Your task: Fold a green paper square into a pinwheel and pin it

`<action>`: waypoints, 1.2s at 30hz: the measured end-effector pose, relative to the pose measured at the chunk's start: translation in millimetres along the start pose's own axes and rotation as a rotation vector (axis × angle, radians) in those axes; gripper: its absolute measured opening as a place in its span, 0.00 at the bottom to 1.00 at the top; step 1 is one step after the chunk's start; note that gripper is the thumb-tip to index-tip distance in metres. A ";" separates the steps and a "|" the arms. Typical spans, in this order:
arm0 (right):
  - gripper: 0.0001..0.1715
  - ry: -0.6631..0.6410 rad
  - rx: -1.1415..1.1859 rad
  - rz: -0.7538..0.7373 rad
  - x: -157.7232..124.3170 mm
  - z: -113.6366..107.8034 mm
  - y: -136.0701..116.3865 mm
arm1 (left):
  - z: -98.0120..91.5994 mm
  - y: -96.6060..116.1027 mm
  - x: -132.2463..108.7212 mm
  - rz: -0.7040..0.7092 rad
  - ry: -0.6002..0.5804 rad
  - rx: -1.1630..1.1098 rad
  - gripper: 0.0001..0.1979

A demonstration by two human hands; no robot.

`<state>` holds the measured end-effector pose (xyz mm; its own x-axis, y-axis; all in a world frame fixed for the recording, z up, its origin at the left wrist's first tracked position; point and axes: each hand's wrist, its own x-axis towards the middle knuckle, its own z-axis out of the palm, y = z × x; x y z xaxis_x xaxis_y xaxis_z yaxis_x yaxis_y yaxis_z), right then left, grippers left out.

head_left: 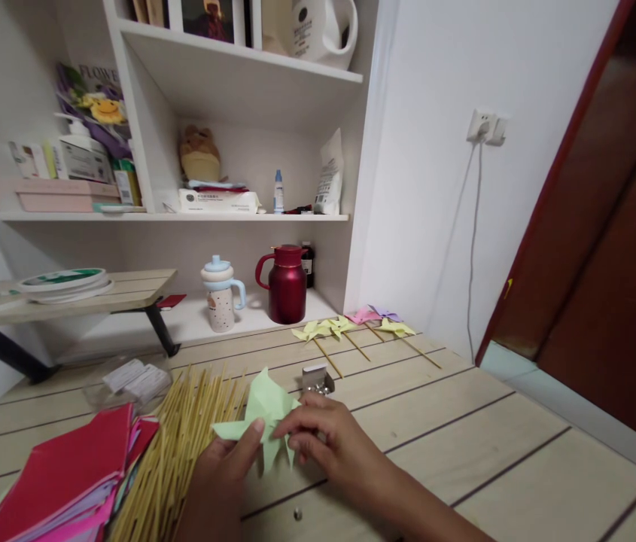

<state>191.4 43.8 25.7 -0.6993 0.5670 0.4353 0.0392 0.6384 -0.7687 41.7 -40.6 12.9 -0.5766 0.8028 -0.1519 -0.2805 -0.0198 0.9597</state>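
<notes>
In the head view, the left hand (227,461) pinches a green paper pinwheel (266,397) above the table (447,452), near middle. The right hand (332,435), fingers bent, touches its centre; whether it grips, I cannot tell. Sticks (174,444) lie left, a small box (316,375) farther off.

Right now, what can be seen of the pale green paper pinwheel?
The pale green folded paper pinwheel looks thin and matte, with pointed blades reaching up, left and down from its middle. It is held over the slatted wooden table, right of the thin yellow sticks. The left hand pinches it, thumb on top; the right hand touches it near the centre.
</notes>
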 end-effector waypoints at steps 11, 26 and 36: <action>0.23 0.010 0.012 -0.081 0.8 -0.2 6.5 | -4.7 -7.1 5.7 -0.085 -0.131 -0.049 0.13; 0.18 -0.006 0.278 0.122 2.2 -0.1 2.9 | -2.7 -6.7 9.2 -0.106 -0.165 -0.077 0.14; 0.17 -0.043 0.175 0.046 2.3 -2.0 1.7 | -4.1 -8.7 12.3 -0.091 -0.095 -0.054 0.15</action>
<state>191.3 47.2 26.4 -0.7297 0.5685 0.3799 -0.0500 0.5097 -0.8589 33.8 -33.0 1.7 -0.4725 0.8554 -0.2123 -0.3707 0.0256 0.9284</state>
